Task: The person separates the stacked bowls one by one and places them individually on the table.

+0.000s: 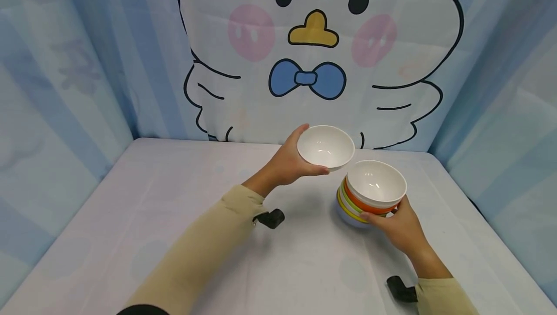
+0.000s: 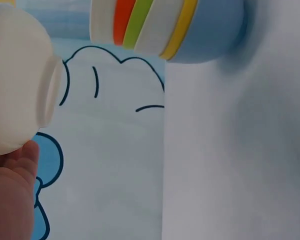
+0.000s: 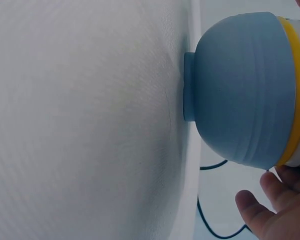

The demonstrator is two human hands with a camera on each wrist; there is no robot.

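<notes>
A white bowl [image 1: 326,145] is held up above the table by my left hand [image 1: 289,163], thumb along its near side and fingers at its far left. The left wrist view shows that bowl [image 2: 20,80] from the outside, with its foot ring. To its right stands a stack of nested bowls [image 1: 376,184]: white on top, then orange, green, white and yellow bands, and a light blue bowl [image 3: 240,90] at the bottom, upright on the table. My right hand [image 1: 402,225] grips the stack from its near right side, around the upper bands; some fingers are hidden behind it.
A white cloth with faint dots covers the table [image 1: 174,237]. Behind it hangs a backdrop [image 1: 304,117] with a cartoon face and blue bow tie. Blue striped curtains [image 1: 56,88] close off both sides. Black wrist mounts [image 1: 271,218] stick out from the sleeves.
</notes>
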